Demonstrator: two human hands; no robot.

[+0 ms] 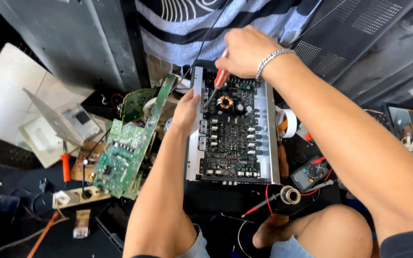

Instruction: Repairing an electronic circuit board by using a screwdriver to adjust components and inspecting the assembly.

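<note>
The right hand point(245, 51) closes its fingers around the red and white handle of a screwdriver point(218, 82), whose shaft slants down to the black circuit board point(233, 134) of an opened amplifier chassis point(272, 138). The tip lands near a copper-wound toroid coil point(224, 102), though the exact spot it touches is too small to make out. A silver chain bracelet point(269, 59) circles the wrist.

The left hand point(185, 112) rests against the chassis's left rail, thumb on the edge; its other fingers curl under and are hidden, so whether they grip the rail cannot be told.

Just left of that hand a green circuit board point(123, 157) leans tilted over other boards, partly covering them. To the right of the chassis lie a multimeter point(307, 176) with red probes, a spool of solder point(290, 195) and a roll of white tape point(288, 122). An orange-handled screwdriver point(65, 165) lies far left. Another person's striped cloth at the top is cut off by the frame.
</note>
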